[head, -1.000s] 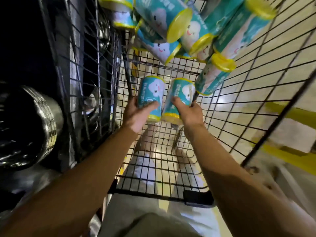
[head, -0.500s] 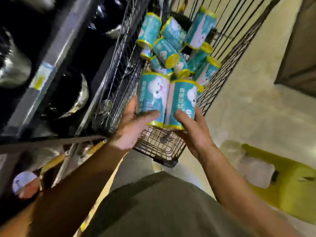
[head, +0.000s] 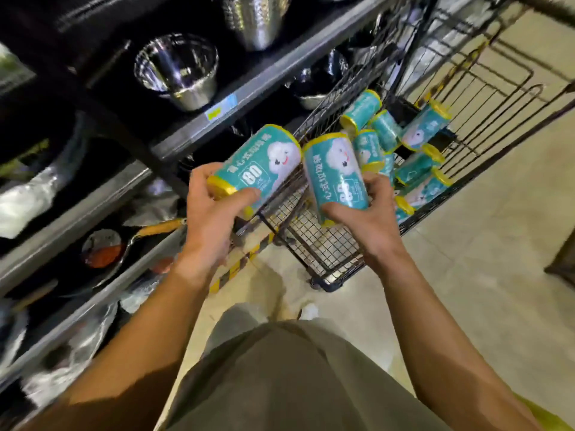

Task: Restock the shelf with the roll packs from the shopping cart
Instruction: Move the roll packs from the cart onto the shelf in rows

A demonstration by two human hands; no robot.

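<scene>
Packs of rolls are in both hands, held above the near corner of the shopping cart (head: 326, 253). The left hand (head: 211, 219) grips one roll pack (head: 261, 169) near its lower end, thumb across the front and fingers (head: 199, 174) curled behind it; this pack is tilted, with its upper end leaning to the right. The right hand (head: 367, 219) holds a second roll pack (head: 337, 175) from below, thumb on the front and fingers (head: 375, 181) wrapped around the right side; it stands nearly upright. The upper ends of the two packs are just beside each other, perhaps touching.

Each pack is a short cylinder in shiny teal wrapping with a yellow band at both ends. On the front there is a white cloud figure with a smiling face, white Chinese characters, and a framed number "80" which is clear on the left pack; on the right pack the lower print is partly hidden by the thumb.

More packs of the same kind (head: 417, 157) lie in a loose heap inside the black wire cart, pointing in different directions. The cart stands on a pale floor (head: 497, 244), just beside a dark shelf (head: 217, 110) that carries shiny metal buckets (head: 177, 70). On the lower shelf levels there are blurred items in plastic wrapping, which I cannot identify.
</scene>
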